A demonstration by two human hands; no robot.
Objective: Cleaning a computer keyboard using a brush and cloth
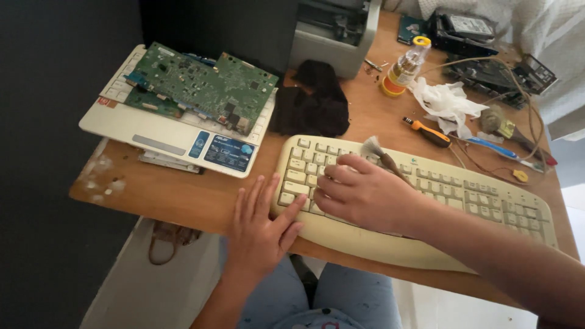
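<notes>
Head view looks down on a wooden counter (183,198) with many things on it. Biggest is the cream keyboard (426,207), which lies along the near edge and runs off to the right. At the far left lies a white laptop base (164,137), and green circuit boards (201,85) lie on top of it. A grey machine (335,30) stands at the far side, near the middle. Just in front of it lies a black cloth (314,100), between the laptop base and the keyboard.

The right hand (365,192) comes in from the right and rests on the left part of the keyboard. Its fingers (332,180) are curled tight around a small brush (381,155). The grey bristles stick up past the hand, over the far rows of keys. The left hand (262,228) lies flat at the left end of the keyboard. Its fingers (292,210) are spread and loose, holding nothing, and they press on the keyboard's near left corner and the counter beside it.

To the far right is a crumpled white wrap (448,103). Beside it stands a small bottle with a yellow cap (405,67). A screwdriver with an orange and black handle (426,131) lies just past the keyboard. A blue pen (493,147) lies to its right, among thin wires (487,164).
</notes>
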